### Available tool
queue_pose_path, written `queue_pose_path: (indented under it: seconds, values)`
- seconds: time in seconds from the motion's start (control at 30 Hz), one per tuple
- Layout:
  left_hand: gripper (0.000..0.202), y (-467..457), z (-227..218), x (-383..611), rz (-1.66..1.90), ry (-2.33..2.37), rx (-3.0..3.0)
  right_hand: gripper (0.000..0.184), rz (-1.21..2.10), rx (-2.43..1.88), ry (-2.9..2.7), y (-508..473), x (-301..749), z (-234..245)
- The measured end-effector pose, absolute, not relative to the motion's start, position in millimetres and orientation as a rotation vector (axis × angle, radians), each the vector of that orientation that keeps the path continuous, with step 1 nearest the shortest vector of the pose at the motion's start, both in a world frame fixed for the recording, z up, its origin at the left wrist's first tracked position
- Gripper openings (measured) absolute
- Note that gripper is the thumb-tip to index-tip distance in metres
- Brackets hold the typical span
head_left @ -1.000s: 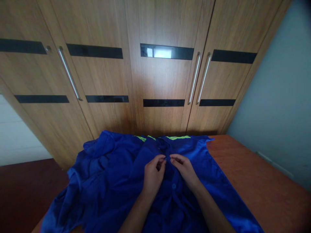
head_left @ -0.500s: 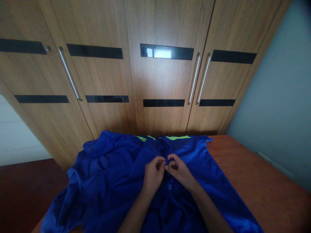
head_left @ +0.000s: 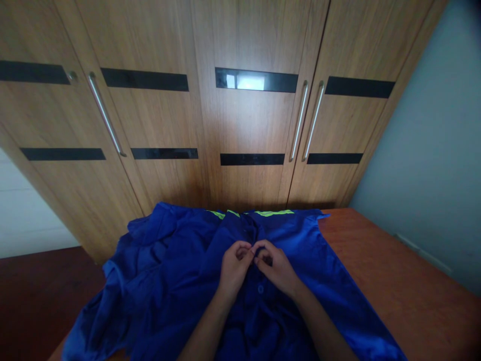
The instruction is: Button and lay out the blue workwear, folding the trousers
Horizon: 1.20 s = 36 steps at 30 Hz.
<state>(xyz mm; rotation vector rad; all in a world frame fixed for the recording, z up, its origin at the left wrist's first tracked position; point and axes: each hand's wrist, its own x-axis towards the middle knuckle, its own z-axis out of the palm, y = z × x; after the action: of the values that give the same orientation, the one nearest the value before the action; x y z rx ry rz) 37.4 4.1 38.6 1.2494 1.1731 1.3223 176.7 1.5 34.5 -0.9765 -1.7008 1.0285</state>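
A blue work jacket (head_left: pixel 188 281) with yellow-green strips at its far edge lies spread out in front of me. My left hand (head_left: pixel 233 268) is closed in a pinch at the middle of its front opening. Facing it, my right hand (head_left: pixel 280 268) pinches the cloth at the same spot, and the fingertips of both hands meet. What lies right between the fingertips is hidden. A round blue button (head_left: pixel 260 289) shows on the front edge just below my hands.
The jacket lies on a reddish-brown wooden tabletop (head_left: pixel 394 271). Behind it stands a wooden wardrobe (head_left: pixel 255 120) with black panels and metal handles (head_left: pixel 299 120). A pale wall (head_left: pixel 432 150) rises on the right. Dark floor (head_left: pixel 45 301) shows at the lower left.
My right hand has shifted slightly left, so its fingertips now touch those of my left hand. The jacket lies almost as before.
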Motion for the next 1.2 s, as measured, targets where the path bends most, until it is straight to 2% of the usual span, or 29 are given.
queue_pose_path:
  seconds: [0.23, 0.63, 0.77, 1.0, 1.2]
  values:
    - [0.020, 3.9, 37.9, 37.0, 1.332, 1.157, 1.277, 0.013, 0.862, -1.048, -1.675, 5.3, 174.9, 30.7]
    - [0.016, 7.2, 29.2, 37.0, 1.335, 1.201, 1.319, 0.016, 0.657, -1.195, -1.634, 5.8, 176.7, 31.3]
    - [0.016, 9.2, 27.2, 37.7, 1.338, 1.205, 1.347, 0.021, 0.764, -1.190, -1.555, 6.3, 176.0, 31.1]
    - [0.016, 9.5, 25.6, 36.9, 1.321, 1.211, 1.450, 0.031, 1.160, -1.104, -1.305, 12.5, 176.1, 25.4]
    - [0.013, 7.4, 25.1, 36.7, 1.317, 1.255, 1.570, 0.035, 1.205, -1.089, -1.228, 10.1, 175.7, 28.6]
